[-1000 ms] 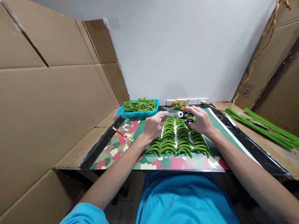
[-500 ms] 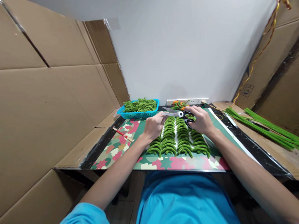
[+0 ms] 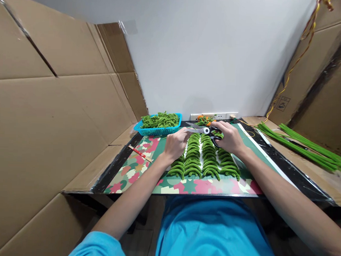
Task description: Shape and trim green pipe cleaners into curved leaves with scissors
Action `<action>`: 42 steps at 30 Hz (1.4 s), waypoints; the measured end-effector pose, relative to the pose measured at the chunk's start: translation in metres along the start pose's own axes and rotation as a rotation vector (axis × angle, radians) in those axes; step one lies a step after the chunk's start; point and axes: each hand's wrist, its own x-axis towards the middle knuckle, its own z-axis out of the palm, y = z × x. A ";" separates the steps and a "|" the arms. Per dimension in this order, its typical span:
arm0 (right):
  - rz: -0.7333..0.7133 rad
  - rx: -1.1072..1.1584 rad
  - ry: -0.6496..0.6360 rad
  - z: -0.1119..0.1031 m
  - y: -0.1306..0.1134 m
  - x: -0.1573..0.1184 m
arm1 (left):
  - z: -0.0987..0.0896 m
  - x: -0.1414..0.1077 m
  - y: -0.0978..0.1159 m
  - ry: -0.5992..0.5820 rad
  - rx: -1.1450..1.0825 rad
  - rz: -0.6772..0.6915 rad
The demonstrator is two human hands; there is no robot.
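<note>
My right hand is closed around the black handles of a pair of scissors. The scissor blades are parted and point left. At their tips my left hand is closed with its fingers pinched together; what lies between them is hidden. Under both hands, several columns of curved, fuzzy green pipe-cleaner pieces lie overlapping on a white backing over the green mat. My hands and the scissors cover the far part of these columns.
A blue plastic basket heaped with green fuzzy pieces stands back left. Orange and green fuzzy items sit by the power strip. Long green pipe cleaners lie right. A red-wrapped stick lies left. Cardboard walls flank the table.
</note>
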 end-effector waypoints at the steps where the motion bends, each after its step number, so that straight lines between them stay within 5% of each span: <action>1: -0.001 0.002 0.003 0.000 0.000 0.000 | 0.000 0.000 0.000 0.001 0.000 0.001; 25: 0.016 0.049 -0.030 0.003 -0.003 0.000 | -0.004 0.004 0.007 -0.081 -0.150 -0.047; 42: 0.066 0.054 -0.082 0.002 -0.003 -0.001 | 0.004 0.010 0.010 -0.036 -0.767 -0.155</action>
